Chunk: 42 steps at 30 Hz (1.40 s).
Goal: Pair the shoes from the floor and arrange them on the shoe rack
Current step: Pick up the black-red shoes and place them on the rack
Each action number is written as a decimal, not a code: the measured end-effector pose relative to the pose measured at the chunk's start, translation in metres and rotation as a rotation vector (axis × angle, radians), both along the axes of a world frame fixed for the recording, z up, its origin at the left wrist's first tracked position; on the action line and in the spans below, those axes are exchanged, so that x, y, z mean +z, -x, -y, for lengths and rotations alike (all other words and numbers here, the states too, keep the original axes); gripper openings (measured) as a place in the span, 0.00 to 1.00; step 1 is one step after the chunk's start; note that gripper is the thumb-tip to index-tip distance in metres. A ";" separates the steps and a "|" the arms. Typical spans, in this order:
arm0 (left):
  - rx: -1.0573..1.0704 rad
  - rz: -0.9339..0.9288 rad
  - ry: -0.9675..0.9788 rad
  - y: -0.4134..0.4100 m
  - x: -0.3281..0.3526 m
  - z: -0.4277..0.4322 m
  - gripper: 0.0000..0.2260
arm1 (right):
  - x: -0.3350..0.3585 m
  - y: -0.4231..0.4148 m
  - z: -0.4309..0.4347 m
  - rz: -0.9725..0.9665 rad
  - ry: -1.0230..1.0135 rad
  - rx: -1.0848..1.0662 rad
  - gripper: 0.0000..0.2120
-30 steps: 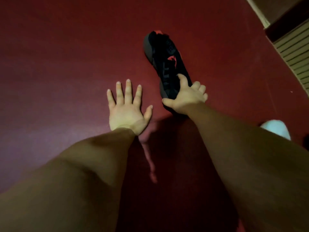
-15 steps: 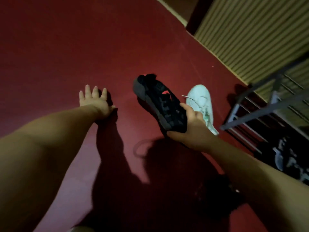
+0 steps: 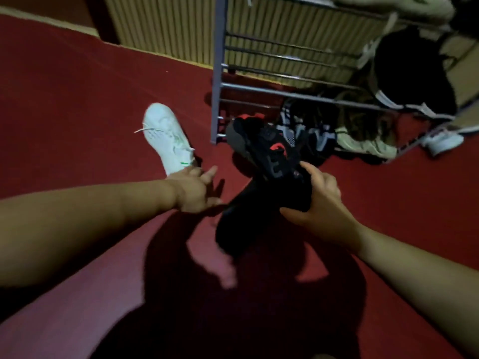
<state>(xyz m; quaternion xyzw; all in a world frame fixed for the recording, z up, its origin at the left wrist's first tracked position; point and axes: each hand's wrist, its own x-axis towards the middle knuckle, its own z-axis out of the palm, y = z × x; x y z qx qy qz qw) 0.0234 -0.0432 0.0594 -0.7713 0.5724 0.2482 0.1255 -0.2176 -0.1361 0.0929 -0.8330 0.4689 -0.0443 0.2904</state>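
Head view: right fingers (image 3: 315,174) clasp black shoe (image 3: 261,146).

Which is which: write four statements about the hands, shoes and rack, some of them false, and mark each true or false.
1. The right hand grips the black and red shoe. True.
2. The white shoe sits on the shoe rack. False: it lies on the red floor, left of the rack.
3. The left hand holds a shoe. False: it holds nothing; its fingers are near the white shoe's heel.
4. Several other shoes lie at the foot of the rack. True.
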 end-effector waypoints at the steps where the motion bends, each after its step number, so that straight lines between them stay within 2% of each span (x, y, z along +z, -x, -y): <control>1: 0.017 -0.040 -0.024 0.020 -0.005 0.003 0.40 | -0.009 0.015 -0.001 0.018 0.011 -0.076 0.47; 6: 0.236 -0.148 -0.102 0.092 -0.056 -0.001 0.51 | -0.066 0.073 -0.010 -0.073 0.014 -0.366 0.47; 10: 0.297 -0.135 -0.070 0.114 -0.086 -0.010 0.52 | -0.094 0.095 -0.008 -0.346 -0.247 -0.290 0.46; 13: 0.260 -0.065 0.037 0.113 -0.097 -0.013 0.49 | -0.102 0.096 -0.007 -0.527 -0.275 -0.154 0.48; 16: 0.247 -0.085 0.122 0.113 -0.102 -0.011 0.48 | -0.102 0.096 -0.004 -0.563 -0.262 -0.118 0.50; 23: 0.283 -0.123 0.236 0.114 -0.103 -0.007 0.44 | -0.114 0.087 -0.008 -0.377 -0.205 -0.238 0.45; 26: 0.368 -0.237 0.327 0.115 -0.099 -0.012 0.43 | -0.106 0.088 -0.011 -0.157 -0.219 -0.317 0.43; 29: 0.427 -0.306 0.434 0.121 -0.096 -0.026 0.44 | -0.094 0.092 -0.020 0.089 -0.235 -0.399 0.46; 35: 0.500 -0.404 0.681 0.123 -0.086 -0.043 0.40 | -0.070 0.110 -0.055 0.354 -0.209 -0.354 0.40; 37: 0.509 -0.417 0.772 0.122 -0.076 -0.040 0.40 | -0.058 0.108 -0.052 0.417 -0.150 -0.344 0.36; 42: 0.561 -0.412 0.850 0.113 -0.035 -0.013 0.44 | -0.025 0.089 -0.021 0.421 -0.017 -0.371 0.43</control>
